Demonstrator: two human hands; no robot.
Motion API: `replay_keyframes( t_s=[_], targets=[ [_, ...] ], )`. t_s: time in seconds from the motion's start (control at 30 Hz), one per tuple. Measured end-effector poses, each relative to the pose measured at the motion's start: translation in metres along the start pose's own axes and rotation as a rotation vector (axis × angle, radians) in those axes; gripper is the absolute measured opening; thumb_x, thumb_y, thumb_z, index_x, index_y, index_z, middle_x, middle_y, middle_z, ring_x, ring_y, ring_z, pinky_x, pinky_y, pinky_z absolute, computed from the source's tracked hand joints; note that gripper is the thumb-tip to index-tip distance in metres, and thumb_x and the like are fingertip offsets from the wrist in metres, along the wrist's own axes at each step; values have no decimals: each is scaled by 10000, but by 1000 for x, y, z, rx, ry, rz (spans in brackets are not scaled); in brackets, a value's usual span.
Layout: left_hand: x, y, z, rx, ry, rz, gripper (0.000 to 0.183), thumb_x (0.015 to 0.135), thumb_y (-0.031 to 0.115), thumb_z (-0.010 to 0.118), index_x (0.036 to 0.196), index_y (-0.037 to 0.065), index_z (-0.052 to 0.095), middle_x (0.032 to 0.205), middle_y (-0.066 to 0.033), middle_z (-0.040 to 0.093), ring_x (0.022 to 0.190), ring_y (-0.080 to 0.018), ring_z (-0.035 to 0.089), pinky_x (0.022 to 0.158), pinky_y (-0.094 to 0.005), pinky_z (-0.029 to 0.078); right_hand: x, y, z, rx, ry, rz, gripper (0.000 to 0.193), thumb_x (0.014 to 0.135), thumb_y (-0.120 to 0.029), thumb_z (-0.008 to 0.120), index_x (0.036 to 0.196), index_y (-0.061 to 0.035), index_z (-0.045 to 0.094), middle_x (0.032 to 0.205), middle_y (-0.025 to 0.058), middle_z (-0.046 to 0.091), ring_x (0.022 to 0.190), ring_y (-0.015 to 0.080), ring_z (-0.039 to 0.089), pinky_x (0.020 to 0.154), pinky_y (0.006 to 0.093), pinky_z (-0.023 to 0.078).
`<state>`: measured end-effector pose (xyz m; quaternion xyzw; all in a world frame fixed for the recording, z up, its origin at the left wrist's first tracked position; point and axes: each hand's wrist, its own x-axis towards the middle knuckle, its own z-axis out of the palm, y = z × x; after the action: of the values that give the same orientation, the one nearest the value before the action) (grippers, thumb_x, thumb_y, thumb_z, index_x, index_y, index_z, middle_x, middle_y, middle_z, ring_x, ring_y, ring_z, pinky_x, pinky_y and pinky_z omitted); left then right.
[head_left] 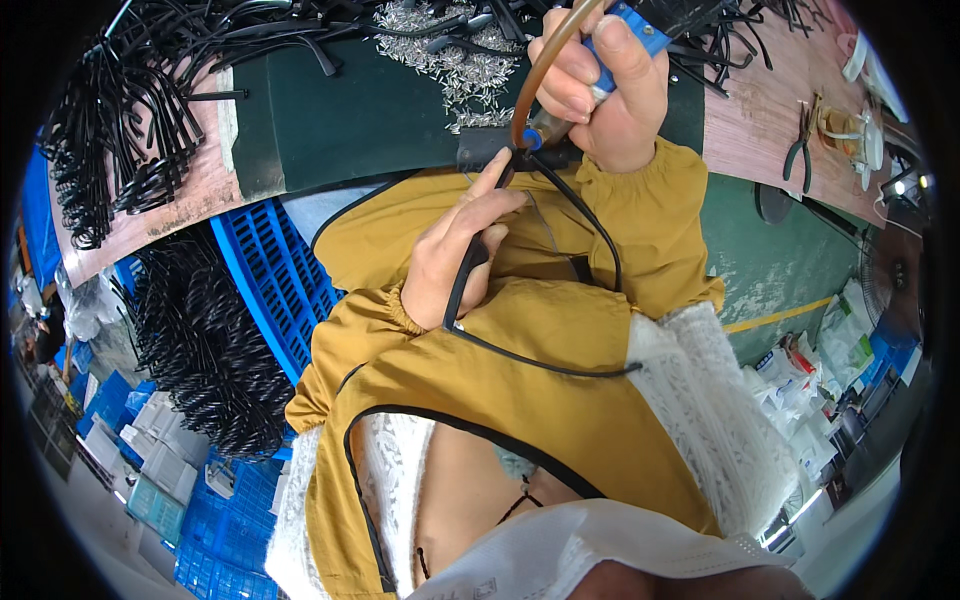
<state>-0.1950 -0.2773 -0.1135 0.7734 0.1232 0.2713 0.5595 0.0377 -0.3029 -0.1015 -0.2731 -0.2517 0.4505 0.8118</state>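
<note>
White mask fabric [600, 545] fills the bottom edge closest to the lens, with a white lace garment [700, 400] and mustard-yellow sleeves [520, 370] just above it. Out of the nearer sleeve comes the left hand [455, 255], its fingers curled round a black curved plastic strip [462, 285] that runs along the palm, forefinger stretched up toward the strip's upper end. A thin black wire [540, 362] trails from the strip's lower end, below the wrist, and another loops off to the right of the hand. Directly above the left forefinger, the right hand [605, 90] is closed tight round a blue-handled tool [625, 35], thumb pressed along the handle. An amber hose [545, 55] arcs down beside those knuckles to the tool's tip [530, 138], which meets the strip's top end just beyond the left fingertip. Beyond both hands lies a dark green mat [350, 120] with a heap of small silver metal pieces [450, 50]. Left of the hands, black strips [130, 120] pile on the bench and fill a blue crate [270, 280]. Far right of the right hand, pliers [800, 140] rest on the wooden bench [760, 110].
</note>
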Motion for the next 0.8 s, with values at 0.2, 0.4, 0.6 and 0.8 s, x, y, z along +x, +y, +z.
replay_keyframes(
  t_s=[0.2,0.4,0.6,0.8],
  targets=[
    [-3,3,-3,-13,-16,-52,464,825,-181,582,1247,9,616,1387,-309,593,1195,-403,677,929,-375,552,-16,-12,0,97,17,-50,280,1068,-319,550,1053,-46,610,810,4,579,623,129,544,514,249,415],
    [0,9,-18,50,-23,-1,324,894,-116,544,1191,-8,615,1381,-204,576,1292,-343,603,1033,-400,493,-49,-42,15,-25,-167,311,442,907,-293,780,1043,-48,439,700,33,430,514,99,408,416,226,306],
    [27,10,-91,-119,704,-366,190,979,12,588,1144,9,494,1059,-130,622,931,-193,667,846,-324,545,-30,-78,-21,140,-7,90,232,1038,-250,607,1108,-61,492,771,6,441,590,70,411,440,188,314],
    [19,-2,-168,-293,779,-531,561,1044,421,599,1316,-50,465,1129,-190,658,899,-248,735,704,-313,632,-19,-73,-59,-145,258,-71,181,1054,-207,573,1136,-46,558,790,-2,446,600,62,411,485,190,350]
  ],
)
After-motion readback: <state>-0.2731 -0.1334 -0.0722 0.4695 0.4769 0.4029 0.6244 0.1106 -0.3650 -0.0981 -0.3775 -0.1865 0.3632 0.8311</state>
